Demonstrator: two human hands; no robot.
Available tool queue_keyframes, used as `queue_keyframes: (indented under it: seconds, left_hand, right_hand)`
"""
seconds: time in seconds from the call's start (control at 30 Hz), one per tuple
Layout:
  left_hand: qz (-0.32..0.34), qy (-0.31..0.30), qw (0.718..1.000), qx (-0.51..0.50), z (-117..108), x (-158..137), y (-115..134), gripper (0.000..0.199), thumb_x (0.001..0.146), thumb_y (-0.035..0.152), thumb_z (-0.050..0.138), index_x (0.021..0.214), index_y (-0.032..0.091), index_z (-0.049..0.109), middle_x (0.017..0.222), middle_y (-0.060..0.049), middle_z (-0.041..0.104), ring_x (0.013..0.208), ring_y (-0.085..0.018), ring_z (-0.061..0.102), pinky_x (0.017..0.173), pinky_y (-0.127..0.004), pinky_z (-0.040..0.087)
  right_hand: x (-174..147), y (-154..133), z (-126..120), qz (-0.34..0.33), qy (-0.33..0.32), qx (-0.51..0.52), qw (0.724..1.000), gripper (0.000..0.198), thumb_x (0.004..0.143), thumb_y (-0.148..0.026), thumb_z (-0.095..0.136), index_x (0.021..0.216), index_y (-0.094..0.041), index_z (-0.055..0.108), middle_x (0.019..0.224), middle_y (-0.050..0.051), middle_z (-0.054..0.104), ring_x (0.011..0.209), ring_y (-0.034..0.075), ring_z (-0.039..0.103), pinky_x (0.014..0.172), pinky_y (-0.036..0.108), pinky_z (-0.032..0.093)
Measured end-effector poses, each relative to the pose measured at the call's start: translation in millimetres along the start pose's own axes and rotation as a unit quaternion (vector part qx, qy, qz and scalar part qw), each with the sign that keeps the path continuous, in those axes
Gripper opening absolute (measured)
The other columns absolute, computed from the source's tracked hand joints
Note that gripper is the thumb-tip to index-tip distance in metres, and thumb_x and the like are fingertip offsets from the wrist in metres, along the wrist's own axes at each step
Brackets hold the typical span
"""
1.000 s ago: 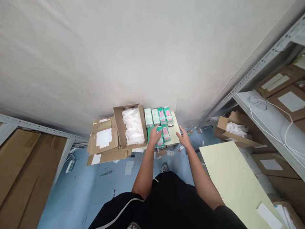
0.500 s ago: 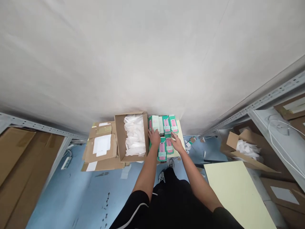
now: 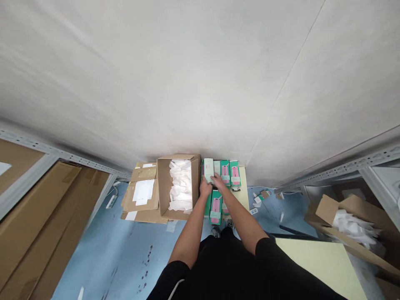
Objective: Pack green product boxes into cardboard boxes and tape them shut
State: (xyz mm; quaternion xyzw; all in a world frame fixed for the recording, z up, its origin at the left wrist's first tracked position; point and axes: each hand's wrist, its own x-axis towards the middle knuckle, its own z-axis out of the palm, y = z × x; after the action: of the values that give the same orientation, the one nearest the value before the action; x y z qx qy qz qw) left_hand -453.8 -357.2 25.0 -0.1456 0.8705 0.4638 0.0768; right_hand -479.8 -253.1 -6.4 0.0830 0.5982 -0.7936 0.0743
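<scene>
Both my hands are at the near end of a pale green box [image 3: 208, 168], which lies among several packages by the wall. My left hand [image 3: 205, 187] is closed on its left corner, and my right hand [image 3: 219, 183] grips its right corner. Green boxes with pink fronts lie around it: one green-and-pink box [image 3: 216, 207] is nearer my body, and another green-and-pink box [image 3: 235, 175] is at the far right. Just left of them stands an open cardboard box [image 3: 164, 187] holding crumpled white paper [image 3: 180, 186].
Flattened cardboard [image 3: 128, 202] is stacked at the left. A pale yellow tabletop [image 3: 315, 260] stands at the lower right, near an open carton [image 3: 326, 210] with white stuffing. Metal shelving [image 3: 46, 150] flanks both sides. Scraps lie on the blue floor [image 3: 125, 250].
My right hand has moved left from the green-and-pink boxes to the pale green box. My left hand has shifted onto that box's near corner. The view has tilted and shifted.
</scene>
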Motion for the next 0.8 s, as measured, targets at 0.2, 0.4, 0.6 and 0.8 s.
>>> queue_keyframes:
  seconds: [0.2,0.4,0.6,0.8]
  left_hand:
    - [0.034,0.006,0.999,-0.01,-10.8,-15.2,3.6,0.068,0.086,0.024,0.063,0.153,0.022,0.051,0.145,-0.014,0.066,0.138,-0.029,0.059,0.119,-0.05,0.041]
    - [0.111,-0.003,0.992,-0.062,-10.9,-29.9,14.4,0.062,0.091,0.025,0.056,0.153,0.019,0.052,0.154,-0.015,0.057,0.148,-0.031,0.047,0.126,-0.053,0.032]
    - [0.181,-0.136,0.966,-0.124,7.4,-49.4,32.0,0.061,0.098,0.032,0.053,0.158,0.024,0.046,0.159,-0.011,0.052,0.148,-0.026,0.047,0.123,-0.045,0.039]
    - [0.249,-0.277,0.921,-0.118,43.1,-92.2,60.3,0.063,0.099,0.034,0.055,0.16,0.026,0.043,0.159,-0.009,0.052,0.15,-0.027,0.044,0.125,-0.044,0.038]
  right_hand:
    - [-9.5,-9.0,2.8,0.017,0.02,0.032,0.999,0.055,0.068,-0.046,0.074,0.117,-0.022,0.073,0.101,0.005,0.082,0.093,0.025,0.073,0.1,0.049,0.056]
    - [-37.8,-33.9,-8.3,-0.025,0.067,0.031,0.997,0.056,0.071,-0.047,0.075,0.122,-0.024,0.072,0.119,0.006,0.079,0.106,0.026,0.072,0.107,0.049,0.053]
    - [-87.0,-60.3,-40.6,-0.097,0.177,0.029,0.979,0.057,0.078,-0.047,0.076,0.13,-0.024,0.07,0.134,0.007,0.073,0.125,0.029,0.066,0.114,0.048,0.049]
    - [-160.6,-68.9,-79.9,-0.126,0.348,0.026,0.928,0.054,0.081,-0.05,0.076,0.129,-0.026,0.07,0.128,0.006,0.076,0.123,0.029,0.067,0.111,0.047,0.051]
